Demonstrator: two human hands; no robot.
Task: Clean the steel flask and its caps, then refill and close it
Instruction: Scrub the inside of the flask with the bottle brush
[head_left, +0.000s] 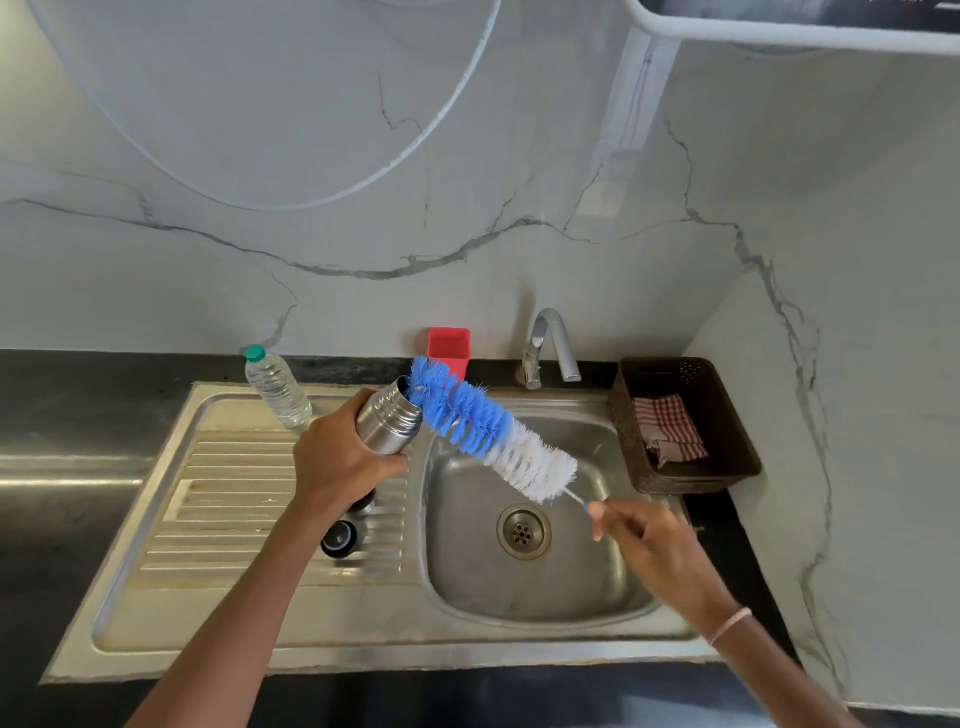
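My left hand (340, 457) grips the steel flask (389, 423) round its body, tilted with its open mouth toward the upper right, above the drainboard's right edge. A long bottle brush (488, 431) with blue and white bristles has its blue tip at the flask's mouth. My right hand (644, 540) pinches the brush's thin handle over the sink basin (582, 577). A dark cap (340, 538) lies on the ribbed drainboard (234, 499). A second cap (366, 503) peeks out just below my left hand. A clear water bottle (278, 389) with a green lid stands at the drainboard's back.
A chrome tap (548, 348) rises behind the basin, with no water running. A red holder (449, 348) stands against the marble wall. A brown basket (691, 467) holding a red checked cloth (670, 428) sits right of the sink on the black counter (57, 415).
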